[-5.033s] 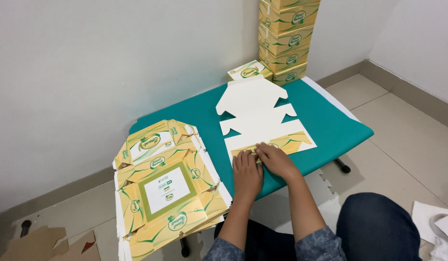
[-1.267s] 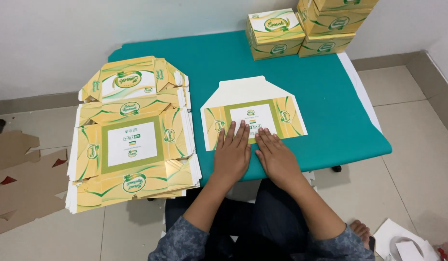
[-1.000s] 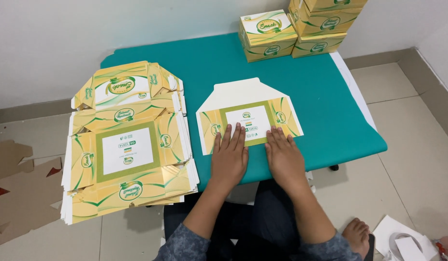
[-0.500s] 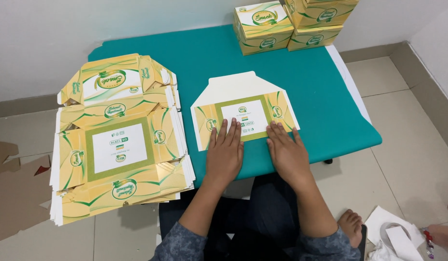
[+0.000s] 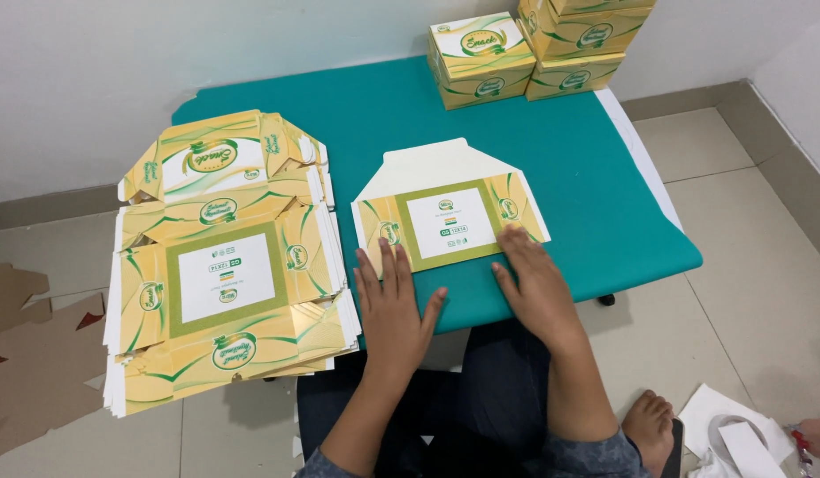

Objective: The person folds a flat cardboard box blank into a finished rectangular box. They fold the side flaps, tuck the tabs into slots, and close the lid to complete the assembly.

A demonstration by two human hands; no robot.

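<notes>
Pressing a flat yellow-green carton blank (image 5: 447,221) at the near edge of the teal table (image 5: 596,168), the left hand (image 5: 394,305) and right hand (image 5: 532,285), fingers spread flat, would crease best with even pressure; half a second earlier, both hands sat closer together.

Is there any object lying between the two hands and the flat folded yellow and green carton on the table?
Nothing visible: the left hand and right hand already rest flat on the near edge of the yellow and green carton blank.
</notes>
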